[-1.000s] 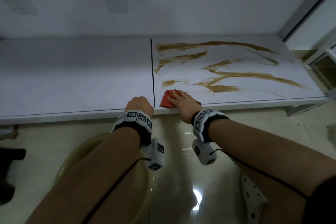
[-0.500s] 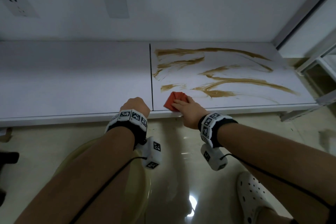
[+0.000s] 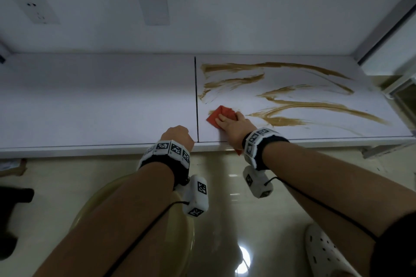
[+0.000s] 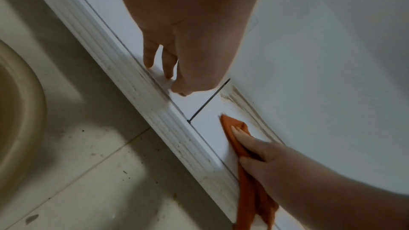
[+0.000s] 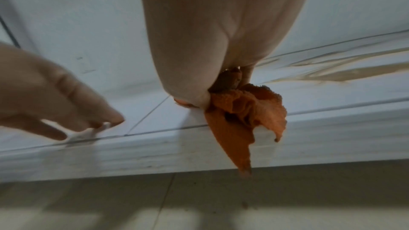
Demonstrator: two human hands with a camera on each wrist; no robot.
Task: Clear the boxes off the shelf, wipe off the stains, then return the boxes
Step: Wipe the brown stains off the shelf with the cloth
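Long white shelf [image 3: 90, 101]: right panel streaked with brown smeared stains [image 3: 319, 105]. Round beige basin [image 4: 22, 111] on floor [image 3: 225, 209] below, contents hidden by forearms [image 3: 112, 220]. Left hand [image 3: 177, 135] relaxed, fingertips [image 4: 168, 74] on shelf edge. Right hand [image 3: 235, 125] flat, pressing orange cloth [image 3: 221, 113] at stains' near-left end.

The rear wall [image 3: 225, 7] is plain white. It carries a socket plate [image 3: 39, 10] at upper left and a blank cover plate [image 3: 155, 11] to the right of it. A grey frame member [image 3: 387, 16] runs diagonally down the right side toward the end of the shelf [image 3: 90, 96]. The floor [image 3: 225, 186] is glossy beige tile with thin grout lines and dark specks, and it shows one bright round light reflection [image 3: 244, 255]. A round yellowish basin [image 4: 20, 111] stands on the floor just in front of the shelf. A dark, unidentifiable object [image 3: 11, 200] sits at the left edge.
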